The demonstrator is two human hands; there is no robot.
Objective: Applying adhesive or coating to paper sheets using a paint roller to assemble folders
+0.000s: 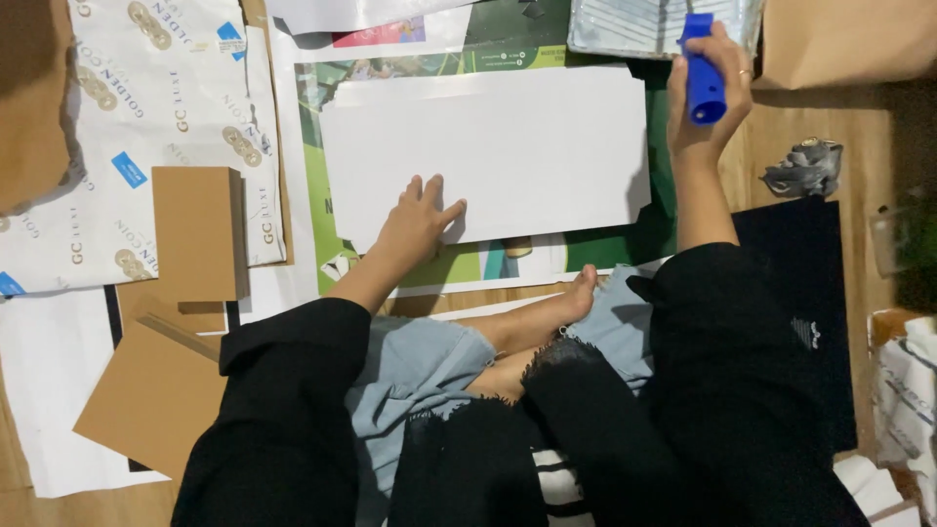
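The person sits cross-legged on the floor, a bare foot [576,293] tucked just short of the work. Just beyond the foot, the left hand [415,220] lies flat and unclenched, fingers spread, pressing the near edge of a large white rectangular sheet of card [508,146]. The sheet runs away from that hand and off to its right, resting on a green printed poster [327,185].

At the far right corner of the sheet, the right hand [705,93] is closed around the blue plastic handle of a roller-like tool [703,66], held upright; its working end is hidden, so what it carries cannot be told. Just past this hand lies a silvery foil-lined tray [634,24].

Only one hand pins the sheet, near one edge. In my judgement, any push from the tool at the far side could swing or buckle the unweighted part, and the uneven layers underneath would help it slide. If the tool is wet, drips could mark the white surface or the dark sleeve [722,322].

To the left of the left hand lie brown cardboard pieces [195,234] on white patterned wrapping paper [156,117]; right of the right hand, a crumpled grey wad [805,168].
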